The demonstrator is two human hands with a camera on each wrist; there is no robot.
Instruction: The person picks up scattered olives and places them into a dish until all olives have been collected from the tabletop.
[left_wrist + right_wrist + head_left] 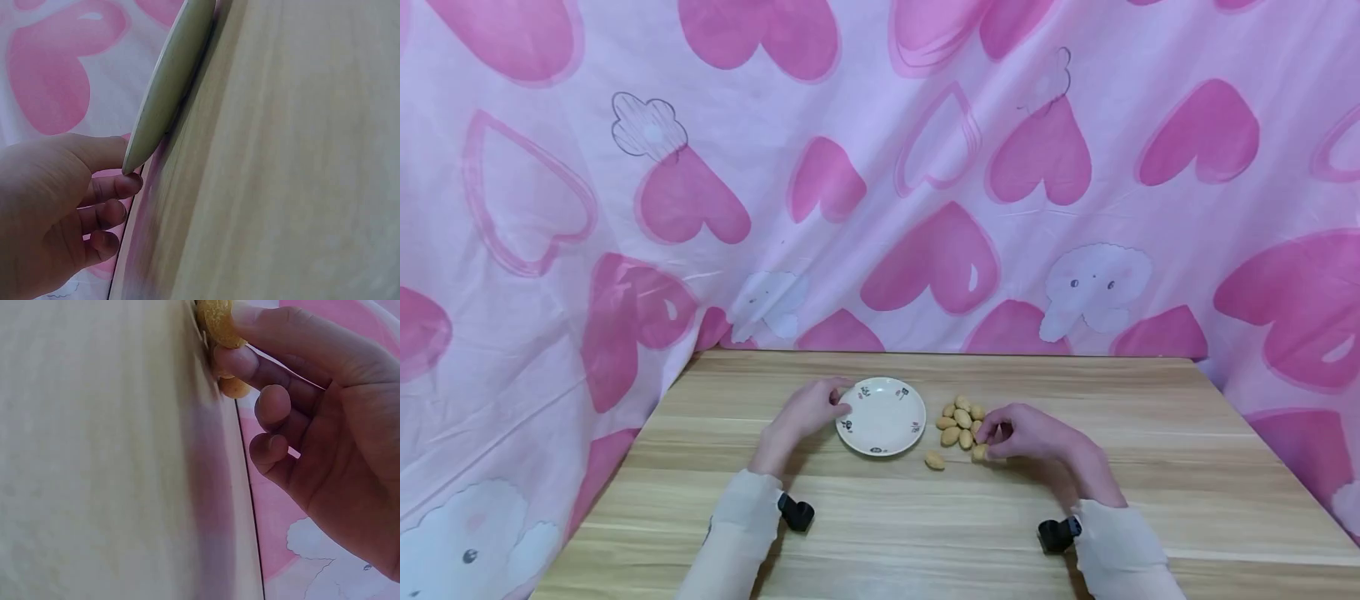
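Note:
A white round plate [882, 417] with small printed motifs lies on the wooden table. At its left edge my left hand [808, 410] pinches the rim, thumb on top; in the left wrist view the other fingers of that hand [62, 206] curl below the rim. To the right of the plate, several tan oval nuts [962, 418] sit in a cluster. My right hand [1030, 431] reaches in from the cluster's right side. Thumb and index finger are around a nut [220, 324] at the near edge of the group, with more nuts right behind it.
One loose nut [935, 461] lies apart, between the plate and the cluster on the near side. The wooden table [910, 533] runs back to a pink heart-patterned cloth [880, 167] hanging behind and at both sides. A black wrist camera [796, 512] sits on the left sleeve.

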